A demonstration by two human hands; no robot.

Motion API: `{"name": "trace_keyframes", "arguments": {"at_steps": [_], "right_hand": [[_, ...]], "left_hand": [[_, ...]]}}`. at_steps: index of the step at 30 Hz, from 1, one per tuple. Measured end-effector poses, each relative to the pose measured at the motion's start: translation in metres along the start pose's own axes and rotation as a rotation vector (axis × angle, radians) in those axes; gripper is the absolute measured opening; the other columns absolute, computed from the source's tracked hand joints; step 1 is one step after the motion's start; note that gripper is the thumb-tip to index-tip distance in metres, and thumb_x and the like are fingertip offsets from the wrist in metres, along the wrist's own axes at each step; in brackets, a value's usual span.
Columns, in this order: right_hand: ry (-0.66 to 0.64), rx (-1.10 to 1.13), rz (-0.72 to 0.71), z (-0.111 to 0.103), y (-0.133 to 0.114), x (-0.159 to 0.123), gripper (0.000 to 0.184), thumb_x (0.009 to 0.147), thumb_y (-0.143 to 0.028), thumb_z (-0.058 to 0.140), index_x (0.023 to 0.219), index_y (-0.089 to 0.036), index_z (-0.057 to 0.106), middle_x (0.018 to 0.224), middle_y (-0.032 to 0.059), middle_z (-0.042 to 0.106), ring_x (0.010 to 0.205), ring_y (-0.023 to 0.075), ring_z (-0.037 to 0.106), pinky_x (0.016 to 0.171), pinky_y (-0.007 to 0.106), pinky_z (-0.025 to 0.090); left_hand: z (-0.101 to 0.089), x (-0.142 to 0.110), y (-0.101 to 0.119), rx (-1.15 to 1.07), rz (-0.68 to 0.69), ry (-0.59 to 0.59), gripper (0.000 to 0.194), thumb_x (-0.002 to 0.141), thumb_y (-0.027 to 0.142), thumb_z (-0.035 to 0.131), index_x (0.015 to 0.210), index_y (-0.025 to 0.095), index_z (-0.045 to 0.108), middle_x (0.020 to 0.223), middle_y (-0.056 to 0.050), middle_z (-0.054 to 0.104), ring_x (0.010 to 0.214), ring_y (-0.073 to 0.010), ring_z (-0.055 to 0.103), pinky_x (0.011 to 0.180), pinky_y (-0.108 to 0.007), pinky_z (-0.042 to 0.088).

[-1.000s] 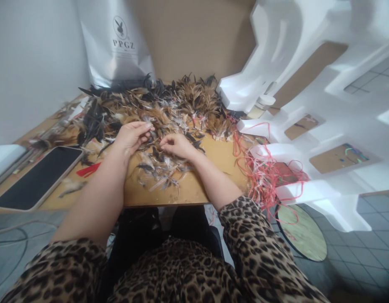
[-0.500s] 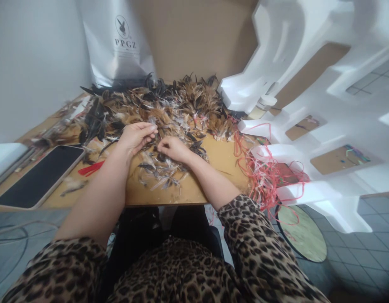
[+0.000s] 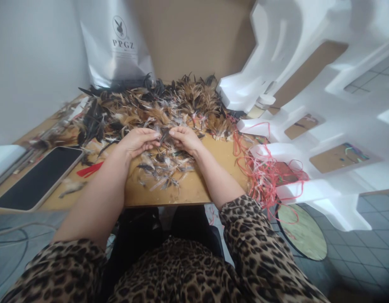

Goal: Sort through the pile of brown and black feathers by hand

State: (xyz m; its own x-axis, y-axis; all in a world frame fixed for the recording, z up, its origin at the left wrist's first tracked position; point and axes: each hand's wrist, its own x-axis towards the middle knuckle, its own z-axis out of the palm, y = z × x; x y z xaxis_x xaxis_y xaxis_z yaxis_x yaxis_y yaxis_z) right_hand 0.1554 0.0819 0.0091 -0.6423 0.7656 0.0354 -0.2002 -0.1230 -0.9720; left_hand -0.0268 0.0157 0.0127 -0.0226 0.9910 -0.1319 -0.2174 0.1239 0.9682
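Observation:
Both hands meet over the near side of a large heap of brown and black feathers [image 3: 128, 107]. My left hand [image 3: 139, 141] is closed in a pinch, thumb against forefinger, on a small dark feather [image 3: 164, 135]. From the other side, my right hand [image 3: 185, 139] pinches toward the same feather with thumb and forefinger together. Their fingertips are a short gap apart, with the feather between them. Below the hands lies a loose scatter of small grey and white feathers [image 3: 162, 170] on the yellowish table [image 3: 194, 193].
A phone [image 3: 38, 179] and a red strip [image 3: 90, 169] lie at the left. To the right, tangled red string [image 3: 266, 176] hangs around white foam pieces [image 3: 292, 158]. A small white-capped bottle [image 3: 260, 105] stands near the foam. A silver bag [image 3: 118, 54] is behind the heap.
My right hand has moved up and a little right, its fingers now level with the left hand's. The left hand has shifted only slightly. A dark feather now shows between them.

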Motion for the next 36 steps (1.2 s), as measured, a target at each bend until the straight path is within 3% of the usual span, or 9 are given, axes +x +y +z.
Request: {"name": "trace_keyframes", "arguments": {"at_steps": [5,13,18,24,28,36], "right_hand": [[0.043,-0.068,-0.032,0.004,-0.003,-0.002,0.037,0.062,-0.043,0.074,0.073,-0.014,0.054,0.041,-0.01,0.039,0.036,0.0012,0.026,0.038,0.016,0.015],[0.115,-0.146,-0.073,0.009,0.0,-0.001,0.041,0.06,-0.048,0.074,0.075,-0.015,0.056,0.041,-0.0096,0.043,0.034,0.0016,0.028,0.037,0.017,0.017],[0.089,-0.088,-0.043,0.008,0.003,0.0,0.039,0.062,-0.046,0.074,0.077,-0.016,0.055,0.041,-0.0092,0.045,0.035,0.0022,0.03,0.036,0.016,0.02],[-0.032,-0.037,0.033,0.011,0.006,-0.001,0.038,0.063,-0.045,0.073,0.074,-0.014,0.055,0.045,-0.0069,0.05,0.039,0.0026,0.039,0.037,0.014,0.026],[-0.003,-0.018,0.059,0.014,0.006,-0.001,0.036,0.059,-0.039,0.077,0.076,-0.014,0.057,0.044,-0.0071,0.051,0.038,0.0032,0.041,0.037,0.014,0.028],[0.122,-0.298,-0.151,0.02,-0.002,-0.005,0.013,0.069,-0.023,0.065,0.072,-0.013,0.058,0.051,-0.0053,0.055,0.046,0.0041,0.048,0.047,0.016,0.039]], "left_hand": [[0.002,-0.002,0.0,-0.016,-0.045,-0.082,0.017,0.064,0.017,0.075,0.076,0.008,0.069,0.083,-0.015,0.071,0.054,-0.0105,0.064,0.041,-0.012,0.045],[0.006,-0.002,-0.002,-0.025,-0.075,-0.05,0.012,0.063,0.011,0.074,0.072,0.008,0.067,0.072,-0.013,0.071,0.051,-0.0101,0.063,0.044,-0.013,0.048],[0.007,-0.002,-0.002,-0.034,-0.075,-0.032,0.011,0.062,0.008,0.073,0.072,0.008,0.067,0.067,-0.011,0.07,0.053,-0.0107,0.064,0.048,-0.013,0.049],[0.006,0.001,-0.004,-0.03,-0.055,-0.037,0.011,0.064,0.009,0.073,0.074,0.008,0.069,0.066,-0.009,0.069,0.054,-0.0094,0.064,0.05,-0.012,0.05],[0.006,0.001,-0.005,-0.033,-0.036,-0.036,0.012,0.064,0.011,0.074,0.074,0.009,0.07,0.066,-0.009,0.069,0.054,-0.0089,0.064,0.051,-0.012,0.051],[0.005,0.0,-0.004,0.012,-0.078,-0.061,0.016,0.063,0.015,0.075,0.077,0.009,0.072,0.078,-0.014,0.072,0.055,-0.0105,0.065,0.046,-0.012,0.049]]}}
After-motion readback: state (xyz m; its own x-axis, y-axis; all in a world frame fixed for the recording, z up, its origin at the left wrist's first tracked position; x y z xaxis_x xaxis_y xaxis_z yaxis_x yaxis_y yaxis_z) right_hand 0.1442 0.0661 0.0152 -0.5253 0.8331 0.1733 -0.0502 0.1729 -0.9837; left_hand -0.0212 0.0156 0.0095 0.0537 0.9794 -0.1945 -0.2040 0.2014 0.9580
